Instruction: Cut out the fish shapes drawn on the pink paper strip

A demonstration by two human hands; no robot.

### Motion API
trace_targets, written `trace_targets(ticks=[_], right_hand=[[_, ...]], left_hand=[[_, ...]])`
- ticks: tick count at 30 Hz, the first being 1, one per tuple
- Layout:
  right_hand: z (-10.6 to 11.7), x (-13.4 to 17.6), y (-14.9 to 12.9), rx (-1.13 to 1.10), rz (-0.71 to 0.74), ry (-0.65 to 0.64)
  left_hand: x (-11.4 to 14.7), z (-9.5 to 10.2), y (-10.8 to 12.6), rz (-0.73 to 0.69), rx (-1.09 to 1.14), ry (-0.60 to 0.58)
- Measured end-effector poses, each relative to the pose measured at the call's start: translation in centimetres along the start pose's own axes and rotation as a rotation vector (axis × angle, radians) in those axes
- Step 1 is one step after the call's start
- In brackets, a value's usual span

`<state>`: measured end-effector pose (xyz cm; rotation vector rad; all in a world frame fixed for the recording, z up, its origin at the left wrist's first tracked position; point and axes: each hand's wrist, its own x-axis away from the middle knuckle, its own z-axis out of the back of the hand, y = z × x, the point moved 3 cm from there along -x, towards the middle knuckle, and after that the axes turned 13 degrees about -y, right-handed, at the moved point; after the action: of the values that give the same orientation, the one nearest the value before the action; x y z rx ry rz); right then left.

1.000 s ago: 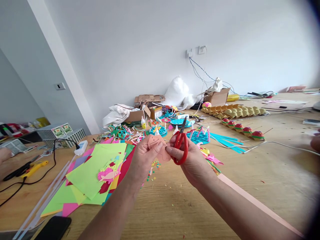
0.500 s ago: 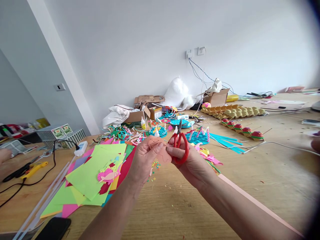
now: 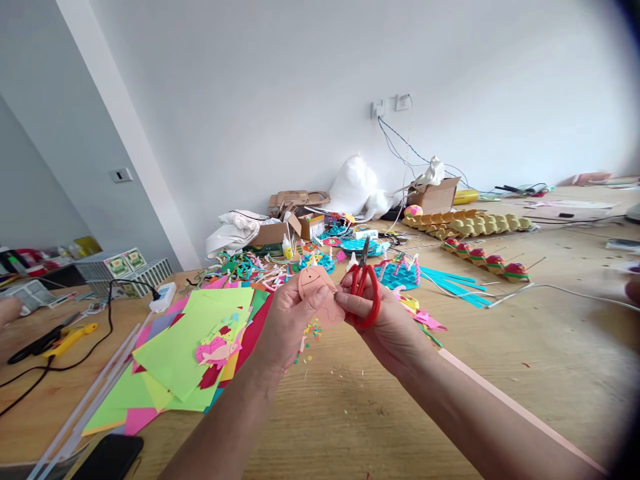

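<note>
Between my two hands is a peach-coloured paper piece [image 3: 331,311] with dark lines drawn on its rounded end. My left hand [image 3: 286,320] pinches it between thumb and fingers. My right hand [image 3: 383,327] is closed around red-handled scissors [image 3: 369,310], their dark blades pointing up and away from the paper. The fingertips of my right hand also touch the paper's right side. To the left, small pink and peach fish cut-outs [image 3: 219,350] lie on a stack of coloured paper sheets [image 3: 175,353].
Behind my hands are pipe cleaners [image 3: 245,263], blue egg-carton pieces [image 3: 400,273] and a glue bottle [image 3: 287,248]. Blue paper strips [image 3: 455,285] and a row of painted carton cups [image 3: 485,260] lie right. A phone [image 3: 107,457] is front left; other people's hands [image 3: 633,290] show at both edges.
The paper piece has turned slightly in my fingers, so more of its rounded, drawn end shows. The scissors have tilted a little to the right. Both hands keep their hold.
</note>
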<state>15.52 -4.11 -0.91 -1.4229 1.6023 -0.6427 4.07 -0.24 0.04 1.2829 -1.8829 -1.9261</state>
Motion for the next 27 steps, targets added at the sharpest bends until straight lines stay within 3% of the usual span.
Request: trace_targets(ticks=[7, 17, 21, 23, 27], right_hand=[[0.3, -0.1, -0.3, 0.146, 0.104, 0.055], [0.4, -0.4, -1.8, 0.601, 0.191, -0.071], [0.9, -0.4, -2.1, 0.688, 0.251, -0.07], [1.3, -0.2, -2.1, 0.722, 0.218, -0.075], [2.1, 0.5, -1.3, 0.739, -0.026, -0.093]], left_hand=[[-0.1, -0.1, -0.1, 0.086, -0.07, 0.0], [-0.2, 0.4, 0.2, 0.166, -0.16, -0.052], [-0.3, 0.5, 0.3, 0.138, -0.155, -0.104], [-0.3, 0.7, 0.3, 0.113, -0.148, -0.1], [-0.3, 1.2, -0.2, 0.174, -0.046, 0.004]])
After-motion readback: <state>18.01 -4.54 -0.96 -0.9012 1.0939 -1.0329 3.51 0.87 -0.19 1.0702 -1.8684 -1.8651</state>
